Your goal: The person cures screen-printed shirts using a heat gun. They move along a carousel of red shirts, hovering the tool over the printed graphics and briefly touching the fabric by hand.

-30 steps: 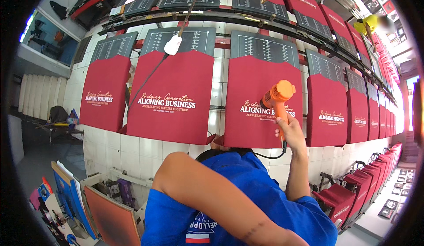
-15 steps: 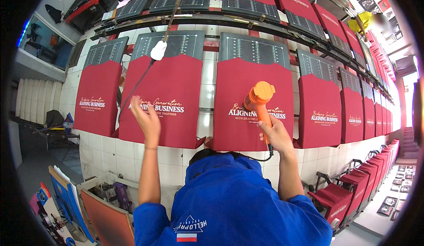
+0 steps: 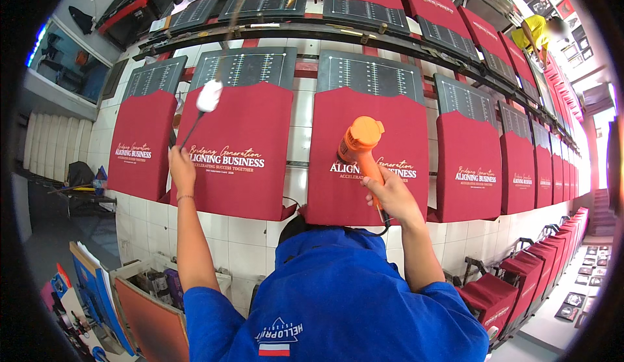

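In my right hand (image 3: 394, 196) is an orange heat gun (image 3: 364, 147), gripped by its handle. Its wide round head hovers over the white print of a maroon fabric piece (image 3: 367, 202) on a flat board. My left hand (image 3: 181, 167) is closed on a dark cable (image 3: 192, 129) over the left edge of another maroon piece (image 3: 240, 128). That cable runs up to a white, blurred plug connector (image 3: 209, 96) hanging from above. The heat gun's own cord drops behind my right wrist toward my body.
Dark boards with white scale marks (image 3: 370, 72) carry maroon pieces in long rows. A black rail (image 3: 273, 31) separates near and far rows. A person in yellow (image 3: 534, 35) stands far right. An orange-brown panel (image 3: 156, 316) leans at lower left; more maroon pieces (image 3: 491, 295) line the lower right.
My left hand has moved left and closed on the cable, and the white connector has swung left and down. My right hand with the heat gun has shifted slightly left.
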Action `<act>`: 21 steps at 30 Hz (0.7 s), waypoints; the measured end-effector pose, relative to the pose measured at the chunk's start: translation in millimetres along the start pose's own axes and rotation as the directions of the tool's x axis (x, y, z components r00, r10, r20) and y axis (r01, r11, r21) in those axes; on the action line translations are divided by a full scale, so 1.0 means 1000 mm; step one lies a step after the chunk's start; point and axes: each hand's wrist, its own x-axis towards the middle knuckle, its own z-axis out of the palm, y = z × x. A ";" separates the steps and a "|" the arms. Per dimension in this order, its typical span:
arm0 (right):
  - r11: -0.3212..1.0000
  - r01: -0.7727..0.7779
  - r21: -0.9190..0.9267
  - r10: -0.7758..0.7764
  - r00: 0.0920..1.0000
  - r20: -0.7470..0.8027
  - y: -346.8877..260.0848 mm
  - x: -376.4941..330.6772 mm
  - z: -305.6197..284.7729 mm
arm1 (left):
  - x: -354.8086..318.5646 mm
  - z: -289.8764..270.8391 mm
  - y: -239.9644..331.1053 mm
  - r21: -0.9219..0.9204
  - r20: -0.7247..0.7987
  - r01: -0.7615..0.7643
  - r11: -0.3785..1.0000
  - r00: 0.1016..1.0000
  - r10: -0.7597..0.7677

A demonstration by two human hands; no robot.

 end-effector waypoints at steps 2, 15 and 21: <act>0.999 -0.028 -0.039 0.029 0.999 0.042 0.001 0.001 0.000 | -0.019 -0.008 -0.021 -0.027 -0.115 0.093 0.995 0.989 -0.095; 0.997 -0.068 -0.030 0.071 0.993 0.093 0.000 -0.013 -0.005 | -0.112 0.024 -0.036 0.135 -0.292 0.422 0.897 0.882 -0.371; 0.995 -0.084 -0.050 0.084 0.996 0.005 0.008 -0.037 -0.001 | -0.122 0.046 -0.056 0.081 -0.337 0.416 0.906 0.866 -0.368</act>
